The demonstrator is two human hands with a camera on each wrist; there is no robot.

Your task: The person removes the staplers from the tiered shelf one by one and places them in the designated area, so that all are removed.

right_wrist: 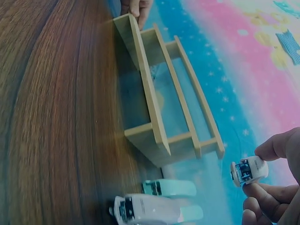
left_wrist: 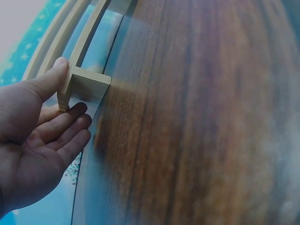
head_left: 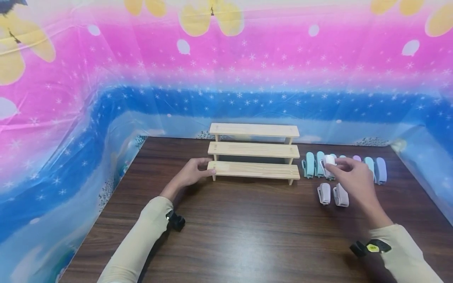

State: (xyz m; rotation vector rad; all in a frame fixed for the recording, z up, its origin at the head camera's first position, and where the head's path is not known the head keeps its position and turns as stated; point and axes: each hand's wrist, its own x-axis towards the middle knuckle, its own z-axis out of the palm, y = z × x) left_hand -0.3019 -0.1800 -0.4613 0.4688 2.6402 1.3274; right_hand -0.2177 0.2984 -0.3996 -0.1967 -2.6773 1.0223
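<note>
At the left end of a three-step wooden display stand [head_left: 253,170], my left hand [head_left: 192,172] pinches the lowest step, its thumb on top and a finger beneath, as the left wrist view shows. My right hand [head_left: 357,182] holds a small white stapler [right_wrist: 257,169] between thumb and fingers, raised above the other staplers. Two pale staplers, one on the left [head_left: 324,193] and one on the right [head_left: 341,195], stand nearest the front. Behind them is a row with teal staplers [head_left: 309,164] and a lavender stapler [head_left: 381,171], partly covered by my right hand.
The dark wood-grain table [head_left: 226,232] carries the stand near its back edge. A pink and blue patterned cloth [head_left: 233,67] hangs behind the table and along its sides. All three steps of the stand are bare.
</note>
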